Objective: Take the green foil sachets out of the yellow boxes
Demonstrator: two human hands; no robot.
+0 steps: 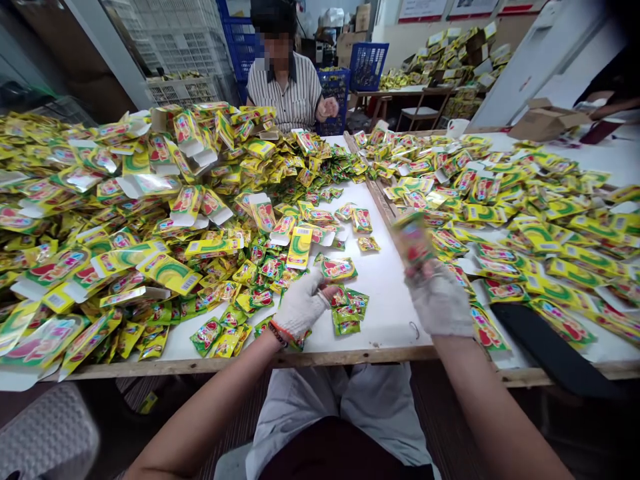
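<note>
My left hand [301, 305], in a white knit glove with bare fingertips, is low over the table, its fingers apart and nothing visibly held. Just right of its fingertips lie small green candy packets [346, 312]. A flat yellow-green carton [337, 268] with red fruit print lies right above it. My right hand [437, 300], gloved the same way, grips a small printed carton [414, 241] by its lower end; motion blurs both. The carton is raised over the wooden divider strip [383, 203]. An upright yellow carton [300, 248] stands out among the packets nearby.
A high heap of cartons and packets [125, 200] covers the left side. More cartons [545, 227] spread over the right, with a black phone-like slab [555, 350] at the front edge. Across the table sits a person [287, 87]. Blue crates [369, 65] stand behind.
</note>
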